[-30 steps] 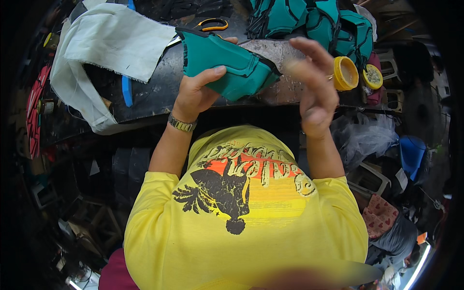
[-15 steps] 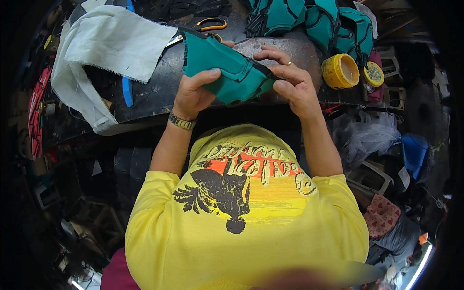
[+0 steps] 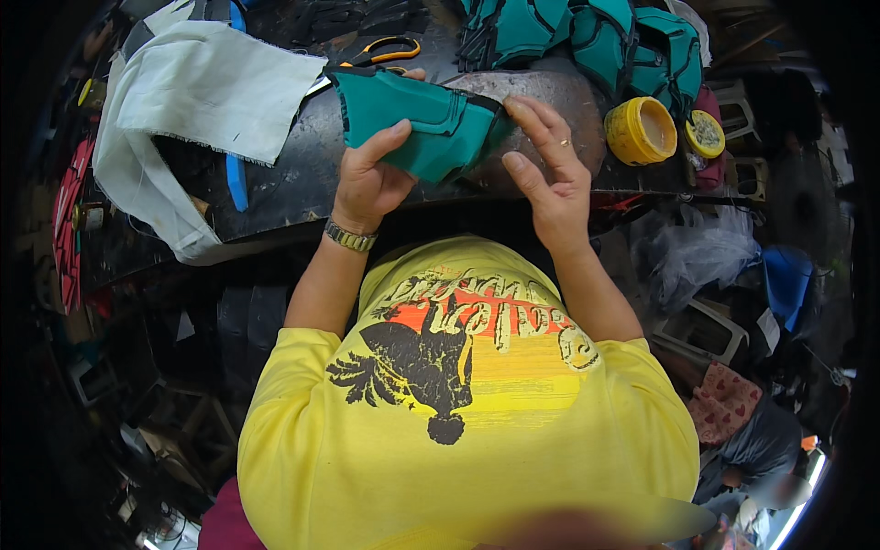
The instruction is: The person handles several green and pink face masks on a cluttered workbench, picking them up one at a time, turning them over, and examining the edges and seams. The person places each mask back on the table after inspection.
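Observation:
A green fabric shoe upper (image 3: 423, 137) with black edging is held over the near part of the dark work table. My left hand (image 3: 371, 179) grips it from the left, thumb on top and the other fingers mostly hidden beneath. A metal watch sits on that wrist. My right hand (image 3: 557, 174) is open at the piece's right end, thumb and fingers apart. Its fingertips are close to the black edge; whether they touch it I cannot tell. Orange-and-black scissors (image 3: 390, 50) lie just beyond the upper, partly covered by it.
Off-white cloth (image 3: 215, 92) drapes over the table's left side, beside a blue strip (image 3: 237, 181). More green uppers (image 3: 600, 41) are heaped at the back right. An open yellow jar (image 3: 639, 131) and its lid (image 3: 705, 134) stand near the right edge. Black pieces (image 3: 367, 18) lie far back.
My right hand has come off the upper's right end and its fingers have spread. The upper has shifted slightly left and turned flatter, still in my left hand.

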### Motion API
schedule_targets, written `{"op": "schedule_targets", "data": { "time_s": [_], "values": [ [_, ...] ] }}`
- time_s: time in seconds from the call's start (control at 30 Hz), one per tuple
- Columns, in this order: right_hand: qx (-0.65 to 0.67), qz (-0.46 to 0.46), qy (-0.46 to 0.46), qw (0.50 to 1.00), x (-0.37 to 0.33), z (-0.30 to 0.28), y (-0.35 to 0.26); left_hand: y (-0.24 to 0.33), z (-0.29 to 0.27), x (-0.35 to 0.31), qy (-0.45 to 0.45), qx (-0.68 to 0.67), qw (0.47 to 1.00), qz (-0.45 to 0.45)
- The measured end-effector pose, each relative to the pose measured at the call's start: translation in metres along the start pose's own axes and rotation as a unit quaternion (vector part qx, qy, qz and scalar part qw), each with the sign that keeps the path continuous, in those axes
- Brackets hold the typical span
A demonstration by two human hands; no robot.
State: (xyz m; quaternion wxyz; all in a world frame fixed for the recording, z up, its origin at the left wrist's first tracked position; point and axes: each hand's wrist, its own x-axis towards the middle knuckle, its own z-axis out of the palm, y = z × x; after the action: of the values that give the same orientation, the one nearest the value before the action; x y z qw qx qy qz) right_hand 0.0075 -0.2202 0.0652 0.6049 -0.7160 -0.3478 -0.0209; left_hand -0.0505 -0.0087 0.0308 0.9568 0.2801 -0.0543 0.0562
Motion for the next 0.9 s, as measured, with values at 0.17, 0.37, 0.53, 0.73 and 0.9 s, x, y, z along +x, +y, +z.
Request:
{"op": "schedule_targets", "data": {
  "time_s": [0.17,0.37,0.53,0.73,0.9],
  "values": [
    [-0.205,-0.067,-0.070,0.974,-0.008,0.012,0.005,-0.008,0.000,0.002,0.006,-0.063,0.998,-0.005],
    [-0.216,-0.134,-0.075,0.964,-0.006,-0.005,0.010,-0.007,-0.015,0.004,0.018,-0.148,0.989,0.001],
    [-0.173,-0.095,0.057,0.979,0.004,-0.014,0.012,-0.009,-0.019,0.002,0.009,-0.141,0.990,-0.006],
    [-0.384,-0.094,-0.049,0.917,0.001,0.012,0.014,-0.012,-0.012,0.003,-0.006,-0.128,0.992,-0.006],
    [-0.325,-0.164,-0.068,0.929,-0.006,0.004,0.012,-0.008,-0.015,0.003,0.032,-0.125,0.992,0.008]
  ]
}}
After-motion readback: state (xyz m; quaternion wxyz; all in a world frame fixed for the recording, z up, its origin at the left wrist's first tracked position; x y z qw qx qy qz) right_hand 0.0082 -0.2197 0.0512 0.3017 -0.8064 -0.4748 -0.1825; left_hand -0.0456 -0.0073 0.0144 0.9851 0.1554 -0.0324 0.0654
